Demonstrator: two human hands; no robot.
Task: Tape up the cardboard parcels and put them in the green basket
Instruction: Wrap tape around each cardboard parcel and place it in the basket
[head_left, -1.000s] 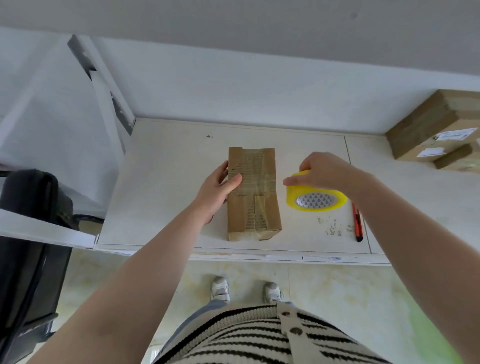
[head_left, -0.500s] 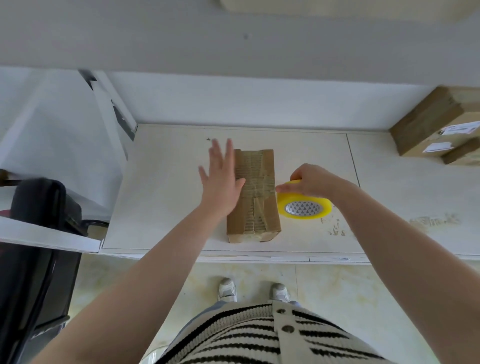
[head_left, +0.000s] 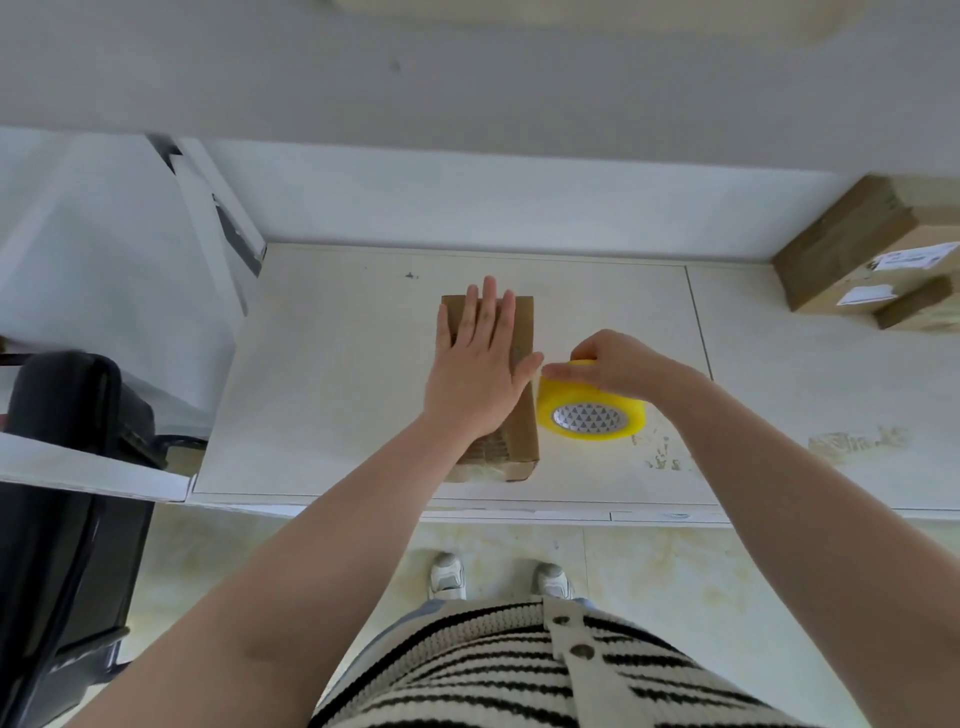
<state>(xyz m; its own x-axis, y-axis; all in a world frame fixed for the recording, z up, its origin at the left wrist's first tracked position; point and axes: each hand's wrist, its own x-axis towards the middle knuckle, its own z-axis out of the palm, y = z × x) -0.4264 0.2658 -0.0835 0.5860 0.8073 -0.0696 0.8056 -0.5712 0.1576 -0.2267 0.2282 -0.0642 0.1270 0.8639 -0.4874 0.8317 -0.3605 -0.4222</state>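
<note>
the cardboard parcel (head_left: 519, 415) lies mid table. the left hand (head_left: 480, 369) presses flat on it, fingers straight. at its 3 o'clock the right hand (head_left: 618, 364) grips the tape roll (head_left: 592, 413). taping step, i think; next pull tape across.

A pale cream worktop (head_left: 332, 374) with scuffed, stained patches meets a plain white wall (head_left: 467, 197) in soft, even light. Below its front edge lies a glossy cream marbled tile floor (head_left: 649, 566). At the left stands a black padded chair (head_left: 67, 467) beside a white panel (head_left: 104, 244).
</note>
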